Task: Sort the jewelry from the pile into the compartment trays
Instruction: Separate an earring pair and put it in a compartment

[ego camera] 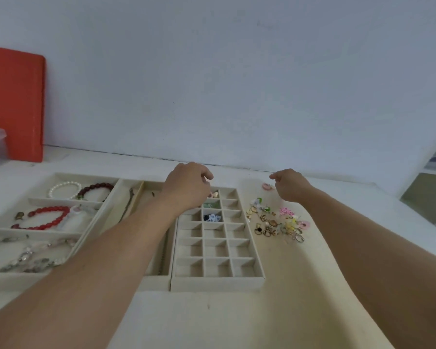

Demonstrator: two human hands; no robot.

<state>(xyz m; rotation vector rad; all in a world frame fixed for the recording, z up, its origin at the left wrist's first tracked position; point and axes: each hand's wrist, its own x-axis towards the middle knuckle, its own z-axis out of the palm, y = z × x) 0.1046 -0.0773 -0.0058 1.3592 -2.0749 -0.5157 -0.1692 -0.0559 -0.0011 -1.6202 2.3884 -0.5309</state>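
Earrings and charms lie in a loose pile [278, 222] on the surface, right of the grid tray [218, 275]. My left hand [186, 186] hovers curled over its far cells; what it holds I cannot tell. My right hand [288, 185] curls likewise. Light, snaggy bits: I'd pinch one by its hook.

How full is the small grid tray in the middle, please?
Mostly empty: the grid tray shows small items in only three far compartments; the left hand hides part.
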